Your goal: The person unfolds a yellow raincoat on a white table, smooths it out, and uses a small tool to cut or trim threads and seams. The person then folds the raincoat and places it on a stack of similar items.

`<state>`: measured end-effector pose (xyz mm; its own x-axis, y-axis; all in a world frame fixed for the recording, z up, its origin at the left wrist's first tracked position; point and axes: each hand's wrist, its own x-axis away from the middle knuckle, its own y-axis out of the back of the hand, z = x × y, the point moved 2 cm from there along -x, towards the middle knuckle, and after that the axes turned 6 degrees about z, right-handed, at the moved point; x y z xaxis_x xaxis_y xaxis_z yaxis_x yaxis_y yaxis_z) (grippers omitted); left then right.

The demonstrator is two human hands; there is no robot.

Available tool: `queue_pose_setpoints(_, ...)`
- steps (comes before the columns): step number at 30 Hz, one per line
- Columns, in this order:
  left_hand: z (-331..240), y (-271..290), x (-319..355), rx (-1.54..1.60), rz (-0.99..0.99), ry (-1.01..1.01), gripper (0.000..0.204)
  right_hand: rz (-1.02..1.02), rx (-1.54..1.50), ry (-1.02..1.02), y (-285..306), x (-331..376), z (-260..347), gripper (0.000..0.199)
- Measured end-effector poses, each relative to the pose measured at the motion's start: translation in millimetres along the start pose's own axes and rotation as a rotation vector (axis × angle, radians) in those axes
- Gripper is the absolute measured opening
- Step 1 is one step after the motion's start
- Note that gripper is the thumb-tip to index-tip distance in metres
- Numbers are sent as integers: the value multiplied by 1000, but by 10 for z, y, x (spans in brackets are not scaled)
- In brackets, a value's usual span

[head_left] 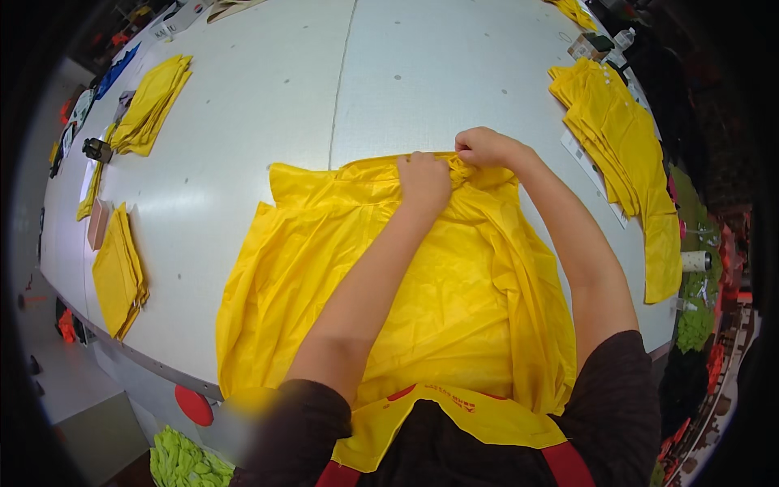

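Far-edge gathering, seemingly: left hand [424, 180], right hand [485, 148], fingers clamped on yellow cloth [454, 300]; next move likely calls for even tension.

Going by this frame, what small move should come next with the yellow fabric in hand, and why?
Probably ease the right hand outward while the left hand steadies the upper edge: the yellow fabric looks bunched between the hands, whereas the edge left of them lies more spread out.
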<state>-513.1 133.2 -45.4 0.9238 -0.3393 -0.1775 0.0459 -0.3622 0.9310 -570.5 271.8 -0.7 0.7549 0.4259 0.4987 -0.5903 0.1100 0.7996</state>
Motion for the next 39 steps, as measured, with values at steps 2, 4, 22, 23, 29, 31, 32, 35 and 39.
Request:
queue_pose_setpoints(2, -73, -68, 55, 28, -38, 8, 22, -65, 10, 26, -80, 3, -40, 15)
queue_pose_setpoints(4, -168, 64, 64, 101, 34, 66, 24, -138, -24, 59, -137, 36, -98, 15)
queue_pose_setpoints(22, -59, 95, 21, 194, 180, 91, 40, -254, -59, 107, 1, 282, 147, 14)
queue_pose_setpoints(23, -42, 55, 48, 190, 120, 49, 41, -247, -71, 107, 1, 278, 140, 14)
queue_pose_setpoints(29, -75, 114, 192, 345, -115, -128, 30, -165, -189, 53, -5, 262, 17, 16)
queue_pose_setpoints(31, -43, 91, 253, 487, -223, -215, 25, -136, -297, 58, -16, 264, -32, 17)
queue_pose_setpoints(32, -46, 70, 254, 482, -253, -247, 24, -151, -294, 75, -11, 265, -35, 17)
queue_pose_setpoints(35, -73, 6, 270, 457, -326, -314, 22, -192, -245, 98, -43, 281, -28, 17)
queue_pose_setpoints(39, -51, -93, 195, 324, -237, -343, 17, -240, -80, 112, -33, 292, 29, 16)
